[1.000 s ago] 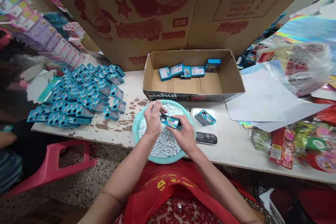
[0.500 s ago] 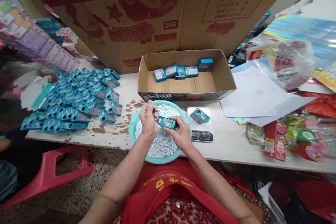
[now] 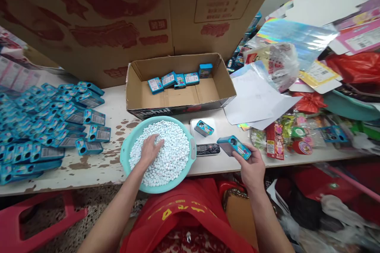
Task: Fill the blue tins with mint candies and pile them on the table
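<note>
My left hand (image 3: 151,149) rests on the heap of small white candies (image 3: 170,154), its fingers spread among them. They fill a round mint-green basin (image 3: 192,154) at the table's front edge. To the right, my right hand (image 3: 252,166) grips a small blue candy box (image 3: 236,147) with a dark round opening on its top, held above the table. A second blue candy box (image 3: 204,128) lies tilted on the white pan of a kitchen scale (image 3: 214,122), just behind the basin's right rim.
Many blue boxes (image 3: 68,114) cover the table's left side. A low cardboard tray (image 3: 181,106) behind the basin holds several more. White papers (image 3: 257,99) and plastic-wrapped goods (image 3: 286,136) crowd the right, a large carton (image 3: 124,19) the back, a pink stool (image 3: 44,221) below left.
My right hand has carried the blue box from over the basin to the right, past the scale. My left hand has lowered into the candies and opened. The camera has turned right.
</note>
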`<state>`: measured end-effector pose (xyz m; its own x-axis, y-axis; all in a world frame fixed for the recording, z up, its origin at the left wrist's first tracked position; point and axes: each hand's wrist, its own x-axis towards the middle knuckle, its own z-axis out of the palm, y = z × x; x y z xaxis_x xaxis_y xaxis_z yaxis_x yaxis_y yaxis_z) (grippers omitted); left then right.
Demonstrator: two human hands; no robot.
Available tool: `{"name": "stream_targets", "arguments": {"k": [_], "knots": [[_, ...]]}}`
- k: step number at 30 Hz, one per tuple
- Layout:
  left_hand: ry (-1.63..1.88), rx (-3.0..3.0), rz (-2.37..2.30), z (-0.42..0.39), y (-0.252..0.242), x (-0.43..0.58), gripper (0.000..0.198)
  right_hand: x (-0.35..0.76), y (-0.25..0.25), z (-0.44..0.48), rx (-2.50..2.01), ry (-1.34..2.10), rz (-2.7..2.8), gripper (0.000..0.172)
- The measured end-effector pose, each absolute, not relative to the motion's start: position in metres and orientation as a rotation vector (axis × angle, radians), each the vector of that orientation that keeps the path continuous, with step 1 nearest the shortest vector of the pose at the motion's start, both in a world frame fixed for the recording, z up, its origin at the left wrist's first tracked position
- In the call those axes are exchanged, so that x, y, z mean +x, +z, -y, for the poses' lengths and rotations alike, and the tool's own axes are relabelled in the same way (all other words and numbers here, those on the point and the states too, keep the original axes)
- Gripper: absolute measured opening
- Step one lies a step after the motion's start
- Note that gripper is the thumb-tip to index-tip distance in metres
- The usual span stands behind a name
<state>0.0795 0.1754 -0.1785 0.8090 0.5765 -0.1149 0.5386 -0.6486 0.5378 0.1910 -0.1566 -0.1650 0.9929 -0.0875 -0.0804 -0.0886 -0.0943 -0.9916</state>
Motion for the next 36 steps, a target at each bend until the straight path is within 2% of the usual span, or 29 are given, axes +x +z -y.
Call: {"name": "stream_targets", "arguments": {"k": [7, 11, 14, 16, 18, 20, 22, 24, 31, 34, 36], "knots": [[-0.061, 2.529, -0.757, -0.173, -0.190, 0.083, 0.043, 0.223, -0.246, 0.179, -1.784, -0.242, -0.429, 0.061], [-0.037, 2.515, -0.764, -0.171, -0.187, 0.080, 0.039, 0.215, -0.238, 0.175, -1.954, -0.409, -0.431, 0.071], [0.063, 2.522, -0.836, -0.162, -0.180, 0.078, 0.034, 0.210, -0.218, 0.154, -2.142, -0.584, -0.222, 0.083], [0.190, 2.510, -0.891, -0.154, -0.176, 0.079, 0.029, 0.211, -0.213, 0.127, -2.115, -0.475, -0.019, 0.088], [0.323, 2.445, -0.898, -0.148, -0.171, 0.081, 0.024, 0.217, -0.217, 0.098, -2.015, -0.229, 0.091, 0.084], [0.420, 2.315, -0.885, -0.144, -0.167, 0.085, 0.020, 0.225, -0.224, 0.074, -1.925, -0.023, 0.094, 0.069], [0.475, 2.111, -0.908, -0.142, -0.163, 0.088, 0.019, 0.233, -0.225, 0.060, -1.887, 0.078, 0.080, 0.054], [0.509, 1.837, -0.959, -0.140, -0.157, 0.092, 0.021, 0.236, -0.210, 0.056, -1.889, 0.099, 0.092, 0.046], [0.446, 0.986, -0.865, -0.124, -0.125, 0.116, 0.042, 0.218, -0.107, 0.042, -1.939, 0.019, 0.688, 0.034], [0.378, 0.646, -0.816, -0.120, -0.120, 0.127, 0.044, 0.210, -0.095, 0.023, -1.958, 0.149, 0.989, 0.032], [0.381, 0.496, -0.840, -0.121, -0.122, 0.131, 0.039, 0.207, -0.098, 0.015, -1.990, 0.173, 1.054, 0.032]]}}
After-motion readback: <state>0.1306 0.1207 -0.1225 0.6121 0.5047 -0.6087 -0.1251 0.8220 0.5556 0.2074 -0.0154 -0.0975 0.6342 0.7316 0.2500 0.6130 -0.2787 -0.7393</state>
